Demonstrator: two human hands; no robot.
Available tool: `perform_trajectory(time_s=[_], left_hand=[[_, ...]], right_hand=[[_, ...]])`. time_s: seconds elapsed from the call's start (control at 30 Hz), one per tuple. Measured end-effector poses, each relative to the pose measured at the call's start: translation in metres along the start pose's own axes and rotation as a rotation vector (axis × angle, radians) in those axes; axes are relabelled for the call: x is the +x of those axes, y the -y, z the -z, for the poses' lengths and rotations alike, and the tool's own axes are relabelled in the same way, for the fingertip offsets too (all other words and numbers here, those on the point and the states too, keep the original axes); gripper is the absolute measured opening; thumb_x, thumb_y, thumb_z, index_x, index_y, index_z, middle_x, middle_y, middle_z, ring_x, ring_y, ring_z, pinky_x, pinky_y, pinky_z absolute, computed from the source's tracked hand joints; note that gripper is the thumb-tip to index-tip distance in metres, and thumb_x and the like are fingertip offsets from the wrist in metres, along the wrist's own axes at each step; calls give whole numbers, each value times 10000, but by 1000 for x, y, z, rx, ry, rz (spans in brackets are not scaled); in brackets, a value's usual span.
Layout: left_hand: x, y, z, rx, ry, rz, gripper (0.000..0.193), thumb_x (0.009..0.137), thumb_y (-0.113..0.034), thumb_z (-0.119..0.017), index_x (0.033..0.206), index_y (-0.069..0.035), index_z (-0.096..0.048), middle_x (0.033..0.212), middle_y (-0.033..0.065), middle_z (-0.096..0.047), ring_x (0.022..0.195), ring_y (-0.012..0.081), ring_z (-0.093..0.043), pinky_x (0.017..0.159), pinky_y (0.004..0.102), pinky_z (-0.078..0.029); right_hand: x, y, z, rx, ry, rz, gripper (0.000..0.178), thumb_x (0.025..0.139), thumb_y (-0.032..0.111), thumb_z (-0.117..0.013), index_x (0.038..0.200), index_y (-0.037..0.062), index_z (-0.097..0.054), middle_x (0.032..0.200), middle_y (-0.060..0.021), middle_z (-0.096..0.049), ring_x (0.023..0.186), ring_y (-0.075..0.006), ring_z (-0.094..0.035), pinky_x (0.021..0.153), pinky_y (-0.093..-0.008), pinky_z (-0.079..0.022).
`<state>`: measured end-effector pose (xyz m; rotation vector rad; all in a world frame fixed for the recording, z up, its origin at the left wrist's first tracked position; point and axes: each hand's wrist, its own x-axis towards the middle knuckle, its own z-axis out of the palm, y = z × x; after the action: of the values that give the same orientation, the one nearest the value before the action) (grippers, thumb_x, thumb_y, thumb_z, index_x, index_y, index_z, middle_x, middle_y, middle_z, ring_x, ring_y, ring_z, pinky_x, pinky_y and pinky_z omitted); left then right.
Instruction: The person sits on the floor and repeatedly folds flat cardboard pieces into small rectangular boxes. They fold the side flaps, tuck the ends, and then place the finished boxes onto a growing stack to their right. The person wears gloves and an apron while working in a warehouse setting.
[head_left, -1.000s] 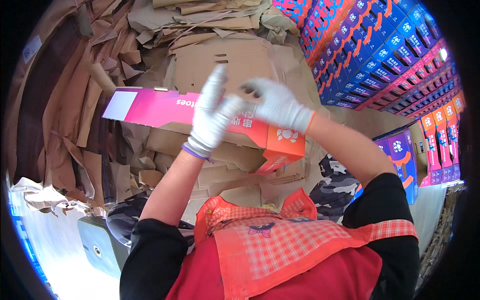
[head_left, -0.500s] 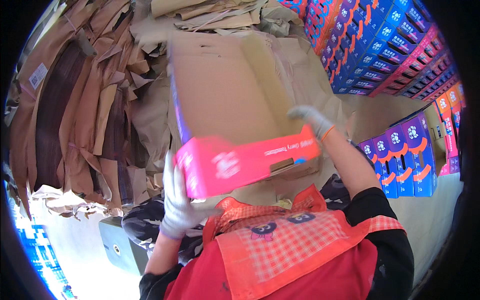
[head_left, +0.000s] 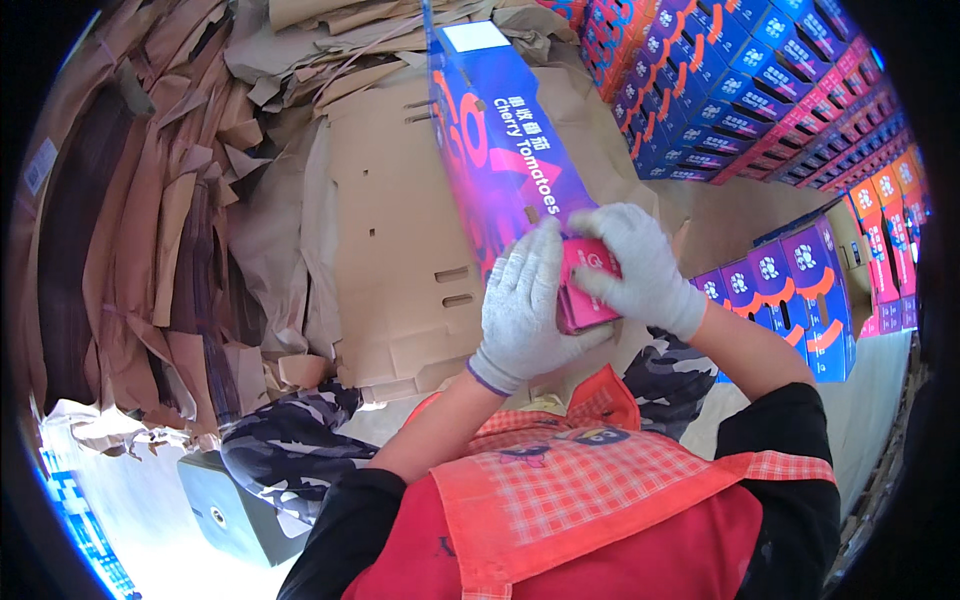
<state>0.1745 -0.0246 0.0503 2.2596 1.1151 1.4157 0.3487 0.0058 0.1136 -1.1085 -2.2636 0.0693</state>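
Left fingers [head_left: 522, 268] and right fingers [head_left: 600, 222] hold the carton [head_left: 505, 130] at its pink end [head_left: 590, 258]; its long edge extends ahead; flat cardboard [head_left: 385, 230] near left, purple cartons [head_left: 803, 258] apart right.

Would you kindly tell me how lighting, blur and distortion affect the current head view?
Head view: the floor at lower left is washed out nearly white; head view: the purple box looks slightly soft along its left edge, possibly from motion; head view: the fisheye bends straight edges toward the rim, with black corners and bluish fringing at lower left.
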Motion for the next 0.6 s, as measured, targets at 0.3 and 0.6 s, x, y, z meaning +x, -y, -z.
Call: perform_trajectory(time_s=[0.3, 0.6], left_hand=[[-21, 1, -20, -179, 50, 384, 1234, 605, -531, -826, 1461, 76, -176, 1498, 361, -197, 1401, 493, -235, 1103, 549, -262], [-35, 18, 25, -251, 257, 402, 1098, 618, -359, -897, 1451, -3, -276, 1386, 187, -465, 1250, 300, -508, 1019, 392, -430]], right_hand=[[44, 9, -13, 203, 374, -248, 194, 683, 167, -649, 722, 55, -496, 640, -145, -497, 618, -347, -537, 560, -455, -403], [96, 63, -79, 352, 205, 329, 203, 737, 118, -652, 929, 78, -601, 854, -126, -641, 792, -328, -632, 717, -433, -489]])
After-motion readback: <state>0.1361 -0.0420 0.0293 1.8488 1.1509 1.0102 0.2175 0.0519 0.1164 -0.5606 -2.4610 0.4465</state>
